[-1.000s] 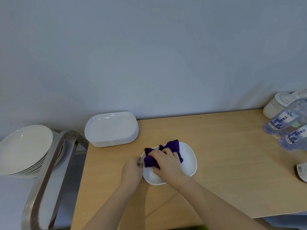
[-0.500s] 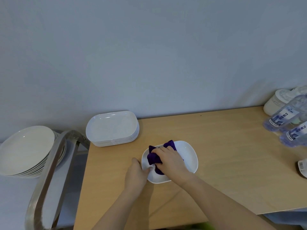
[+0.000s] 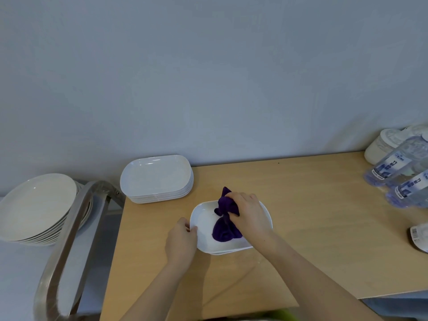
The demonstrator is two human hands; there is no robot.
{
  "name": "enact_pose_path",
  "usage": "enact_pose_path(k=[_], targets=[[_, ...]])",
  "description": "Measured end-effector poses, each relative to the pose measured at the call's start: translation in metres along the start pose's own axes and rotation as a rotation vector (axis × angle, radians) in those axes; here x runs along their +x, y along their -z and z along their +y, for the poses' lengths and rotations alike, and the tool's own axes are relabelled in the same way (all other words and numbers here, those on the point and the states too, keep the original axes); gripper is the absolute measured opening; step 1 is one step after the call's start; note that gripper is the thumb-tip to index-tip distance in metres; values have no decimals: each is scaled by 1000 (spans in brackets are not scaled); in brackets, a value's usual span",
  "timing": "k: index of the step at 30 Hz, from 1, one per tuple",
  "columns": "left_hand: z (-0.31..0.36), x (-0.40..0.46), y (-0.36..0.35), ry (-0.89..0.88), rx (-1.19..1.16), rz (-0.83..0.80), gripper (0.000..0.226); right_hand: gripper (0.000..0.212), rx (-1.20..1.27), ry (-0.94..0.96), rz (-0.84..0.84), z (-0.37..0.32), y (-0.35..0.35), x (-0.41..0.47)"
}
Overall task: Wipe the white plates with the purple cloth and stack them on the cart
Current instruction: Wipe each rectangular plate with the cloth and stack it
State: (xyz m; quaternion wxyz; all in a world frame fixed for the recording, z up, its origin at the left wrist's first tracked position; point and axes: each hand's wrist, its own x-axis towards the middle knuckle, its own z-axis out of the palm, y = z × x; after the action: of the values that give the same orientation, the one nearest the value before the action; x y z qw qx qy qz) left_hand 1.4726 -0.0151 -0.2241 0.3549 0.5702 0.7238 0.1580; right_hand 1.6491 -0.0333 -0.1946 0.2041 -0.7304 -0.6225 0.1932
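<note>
— Wiping is under way? How is the white plate [image 3: 231, 242] kept from sliding?

— Its left rim is pinched by the left hand [image 3: 181, 239], so it is steadied on the wooden surface [image 3: 312, 228]. The purple cloth [image 3: 225, 218] is bunched under the curled fingers [image 3: 243, 200] of the right hand [image 3: 249, 214] and pressed into the plate.

— And around it?

— A stack of rectangular plates [image 3: 157, 179] is set by the grey wall [image 3: 208, 77]; round plates [image 3: 37, 207] are piled on the cart [image 3: 69, 239], left.

Both forearms were bare from the lower edge of the view up to the wrists, with no sleeve showing on either. The left hand [image 3: 181, 239] and the right hand [image 3: 249, 216] were bare too, with no glove, ring or watch visible.
</note>
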Motion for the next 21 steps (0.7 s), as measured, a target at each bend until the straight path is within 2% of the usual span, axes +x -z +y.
enact_pose_path(k=[4, 12, 21], targets=[[5, 0, 11, -15, -112, 28, 7, 39, 4, -7, 14, 2, 11, -1], [7, 3, 47, -72, -146, 126, 7, 46, -22, -23, -4, 14, 15, -7], [5, -5, 81, -126, -228, 257, 5, 50, -254, -88, -31, 12, 1, -15]])
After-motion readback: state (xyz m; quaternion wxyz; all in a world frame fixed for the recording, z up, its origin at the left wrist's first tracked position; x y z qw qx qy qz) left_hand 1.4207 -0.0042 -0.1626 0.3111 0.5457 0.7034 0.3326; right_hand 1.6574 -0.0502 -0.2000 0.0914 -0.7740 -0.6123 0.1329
